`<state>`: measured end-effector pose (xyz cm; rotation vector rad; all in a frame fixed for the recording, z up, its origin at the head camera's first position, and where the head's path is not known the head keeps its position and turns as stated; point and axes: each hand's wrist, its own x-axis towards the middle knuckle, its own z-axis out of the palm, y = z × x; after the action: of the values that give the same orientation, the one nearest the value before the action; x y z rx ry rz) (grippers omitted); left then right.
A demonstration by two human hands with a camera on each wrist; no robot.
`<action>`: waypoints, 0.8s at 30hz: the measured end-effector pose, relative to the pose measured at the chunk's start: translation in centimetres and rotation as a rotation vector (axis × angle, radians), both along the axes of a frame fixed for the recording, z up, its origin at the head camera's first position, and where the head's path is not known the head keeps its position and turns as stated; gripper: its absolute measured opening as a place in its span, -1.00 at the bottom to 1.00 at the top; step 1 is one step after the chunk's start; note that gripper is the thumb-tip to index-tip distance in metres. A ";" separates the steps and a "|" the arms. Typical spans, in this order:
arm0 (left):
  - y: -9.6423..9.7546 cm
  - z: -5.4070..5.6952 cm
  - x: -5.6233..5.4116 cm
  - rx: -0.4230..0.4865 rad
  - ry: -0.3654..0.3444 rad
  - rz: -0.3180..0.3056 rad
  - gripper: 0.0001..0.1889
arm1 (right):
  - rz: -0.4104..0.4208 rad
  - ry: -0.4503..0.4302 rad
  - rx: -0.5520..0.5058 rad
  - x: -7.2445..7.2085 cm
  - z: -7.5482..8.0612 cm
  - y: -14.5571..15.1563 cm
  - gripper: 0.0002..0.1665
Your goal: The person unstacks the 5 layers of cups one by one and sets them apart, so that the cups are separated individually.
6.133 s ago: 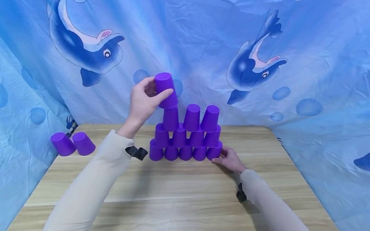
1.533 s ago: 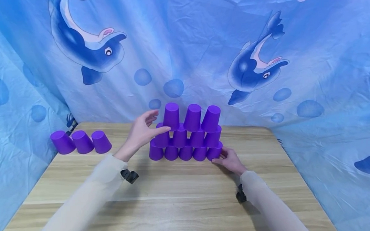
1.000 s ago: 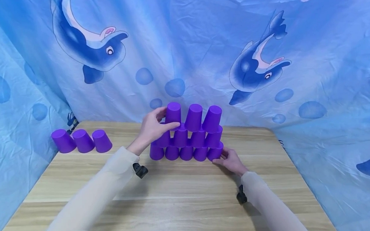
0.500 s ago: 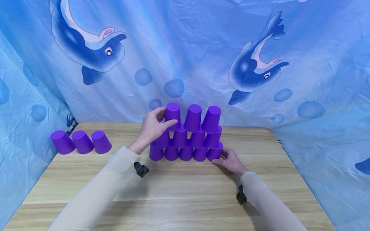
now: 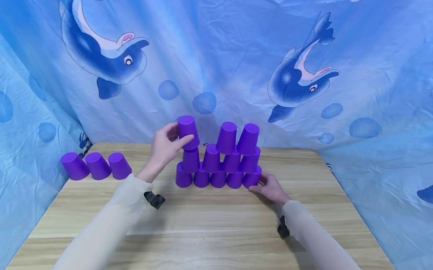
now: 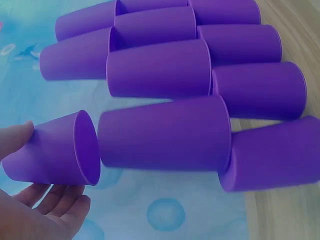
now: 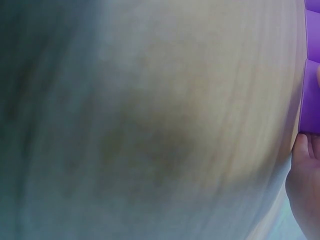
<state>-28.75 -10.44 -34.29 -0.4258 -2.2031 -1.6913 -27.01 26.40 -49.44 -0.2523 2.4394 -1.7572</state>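
My left hand (image 5: 164,145) grips an upside-down purple cup (image 5: 188,133) between thumb and fingers, clear of the stack. In the head view the cup overlaps the top of the left cup (image 5: 191,160) of the middle row; the left wrist view shows its open rim right at that cup's base. On the stack's right, my right hand (image 5: 271,187) holds the end cup (image 5: 252,177) of the bottom row, thumb in front and fingers behind. Two purple cups, a left one (image 5: 226,137) and a right one (image 5: 248,139), stand on the top row.
Three more upside-down purple cups stand in a line at the table's back left, the nearest to the stack being the right one (image 5: 120,165). The wooden table (image 5: 214,240) ends just behind the stack, where a blue dolphin-print curtain (image 5: 213,50) hangs.
My left hand has taken the left cup off the top row and moved it left. Earlier, another cup it held joined the line at left. My right hand stays put.
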 end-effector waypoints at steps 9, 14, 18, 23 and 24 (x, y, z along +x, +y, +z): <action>-3.3 -1.7 -0.1 0.036 -0.011 0.143 -0.38 | -0.031 0.034 0.011 -0.6 -1.2 0.3 -0.33; -5.1 -3.2 -0.1 0.049 -0.042 0.186 -0.36 | -0.023 0.034 0.007 -0.4 -1.1 0.3 -0.33; -6.3 -4.7 0.2 -0.001 -0.112 0.223 -0.30 | -0.016 0.035 0.015 -0.4 -1.1 0.3 -0.31; -7.7 -6.9 0.3 -0.048 -0.210 0.254 -0.27 | -0.002 0.024 -0.001 -0.2 -0.6 0.1 -0.30; -8.0 -7.3 0.3 -0.057 -0.224 0.258 -0.27 | -0.003 0.026 -0.001 -0.2 -0.7 0.1 -0.30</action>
<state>-28.48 -18.44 -41.59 0.0385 -2.3471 -1.6055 -27.25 26.54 -50.11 -0.2727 2.4579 -1.7679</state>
